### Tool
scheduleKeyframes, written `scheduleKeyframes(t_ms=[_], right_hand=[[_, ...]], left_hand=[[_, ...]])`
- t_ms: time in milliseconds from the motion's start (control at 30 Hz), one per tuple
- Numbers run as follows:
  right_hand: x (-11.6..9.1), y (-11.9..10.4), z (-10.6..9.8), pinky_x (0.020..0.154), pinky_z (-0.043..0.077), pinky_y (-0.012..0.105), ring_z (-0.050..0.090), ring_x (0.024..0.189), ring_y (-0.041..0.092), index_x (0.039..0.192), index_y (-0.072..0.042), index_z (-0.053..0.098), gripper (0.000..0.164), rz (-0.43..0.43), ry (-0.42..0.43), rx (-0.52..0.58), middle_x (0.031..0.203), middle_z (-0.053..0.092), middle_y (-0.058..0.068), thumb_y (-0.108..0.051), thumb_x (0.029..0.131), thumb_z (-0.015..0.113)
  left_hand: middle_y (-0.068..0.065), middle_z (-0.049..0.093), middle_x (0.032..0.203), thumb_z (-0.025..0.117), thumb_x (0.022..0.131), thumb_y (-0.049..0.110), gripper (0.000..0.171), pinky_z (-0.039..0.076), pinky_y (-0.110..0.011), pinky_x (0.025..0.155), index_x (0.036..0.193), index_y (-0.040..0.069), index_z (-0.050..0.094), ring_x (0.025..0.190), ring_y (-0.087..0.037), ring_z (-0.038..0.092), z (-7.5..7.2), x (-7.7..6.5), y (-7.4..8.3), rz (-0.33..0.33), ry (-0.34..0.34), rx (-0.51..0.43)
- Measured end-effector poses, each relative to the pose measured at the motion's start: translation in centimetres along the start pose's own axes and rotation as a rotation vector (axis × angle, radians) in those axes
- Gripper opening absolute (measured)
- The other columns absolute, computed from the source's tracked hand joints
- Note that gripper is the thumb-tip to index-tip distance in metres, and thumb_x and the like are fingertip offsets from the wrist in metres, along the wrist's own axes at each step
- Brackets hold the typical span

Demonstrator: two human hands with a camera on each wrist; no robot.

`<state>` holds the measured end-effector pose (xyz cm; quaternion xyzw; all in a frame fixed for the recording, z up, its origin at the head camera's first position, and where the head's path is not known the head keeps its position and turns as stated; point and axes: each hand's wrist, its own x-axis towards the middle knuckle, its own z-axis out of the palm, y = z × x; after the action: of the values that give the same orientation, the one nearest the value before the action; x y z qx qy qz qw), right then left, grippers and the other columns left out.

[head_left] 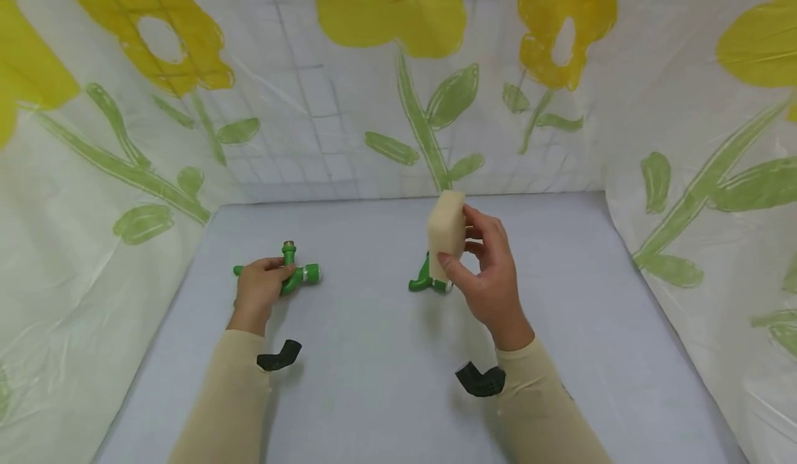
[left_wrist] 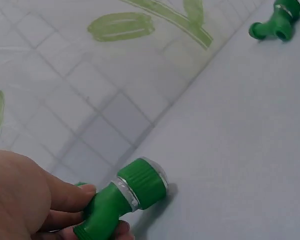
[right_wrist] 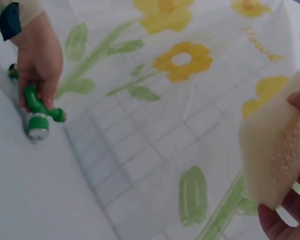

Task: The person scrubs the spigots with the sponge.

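Observation:
At the left of the table my left hand (head_left: 258,287) grips a green branched pipe fitting (head_left: 308,274), thumb and fingers around its body. In the left wrist view this green fitting (left_wrist: 142,182) shows a ribbed collar with a pale silvery ring and end. My right hand (head_left: 495,284) holds a cream sponge block (head_left: 446,229) up on its narrow side, thumb on the near edge and fingers on the far one. One rough face of the sponge (right_wrist: 275,145) shows in the right wrist view. Behind the sponge, partly hidden, lies a second green fitting (head_left: 420,283).
The pale table (head_left: 361,367) is bounded at the back and sides by a white curtain (head_left: 280,146) printed with yellow flowers. A black angled mount (head_left: 280,356) sticks out from the left wrist, and another black mount (head_left: 481,379) from the right.

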<state>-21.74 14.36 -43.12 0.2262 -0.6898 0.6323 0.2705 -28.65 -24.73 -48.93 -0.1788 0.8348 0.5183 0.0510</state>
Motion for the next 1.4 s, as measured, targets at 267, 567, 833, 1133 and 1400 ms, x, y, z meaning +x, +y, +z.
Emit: scheduleKeyframes(t_ms=[267,567,833,1133,1400], right_hand=[[0.2,-0.2,1.3,0.097,0.055,0.036,0.055,0.117,0.039,0.158,-0.003,0.053,0.072,0.002,-0.010,0.021,0.136,0.055,0.014,0.004,0.091,0.076],[0.3,-0.3,2.1,0.096,0.055,0.038,0.056,0.119,0.031,0.159,-0.007,0.053,0.071,0.022,-0.018,0.000,0.135,0.056,0.012,-0.002,0.092,0.078],[-0.2,-0.6,1.7,0.095,0.055,0.038,0.056,0.119,0.032,0.159,-0.008,0.053,0.071,0.029,0.031,-0.040,0.135,0.056,0.012,-0.003,0.093,0.078],[-0.1,-1.0,0.4,0.095,0.056,0.037,0.056,0.118,0.032,0.159,-0.002,0.052,0.071,-0.003,0.091,-0.072,0.136,0.055,0.013,-0.001,0.093,0.078],[0.1,-2.5,-3.4,0.096,0.054,0.035,0.057,0.116,0.037,0.158,0.002,0.051,0.071,-0.046,0.200,-0.079,0.139,0.054,0.013,0.010,0.091,0.073]], left_hand=[[-0.026,0.073,0.124,0.070,0.107,0.029,0.040,0.057,-0.056,0.084,0.131,-0.003,0.074,0.115,-0.045,0.068,-0.4,-0.2,-1.8,0.121,0.259,0.426],[-0.021,0.074,0.124,0.062,0.110,0.051,0.060,0.056,-0.040,0.075,0.149,0.006,0.065,0.105,-0.036,0.069,-2.5,-1.1,-0.2,0.228,0.291,0.284],[-0.022,0.071,0.129,0.070,0.110,0.022,0.055,0.061,-0.024,0.081,0.160,0.014,0.049,0.096,-0.025,0.074,-4.1,-4.1,7.8,0.749,0.329,-0.481],[-0.025,0.073,0.118,0.067,0.109,0.004,0.043,0.062,-0.025,0.078,0.151,0.005,0.059,0.091,-0.025,0.075,-0.8,-3.2,9.9,0.927,0.147,-0.607],[-0.025,0.070,0.125,0.064,0.109,0.000,0.048,0.060,-0.027,0.082,0.156,0.007,0.056,0.099,-0.021,0.071,6.6,-2.6,9.6,1.001,-0.098,-0.432]])
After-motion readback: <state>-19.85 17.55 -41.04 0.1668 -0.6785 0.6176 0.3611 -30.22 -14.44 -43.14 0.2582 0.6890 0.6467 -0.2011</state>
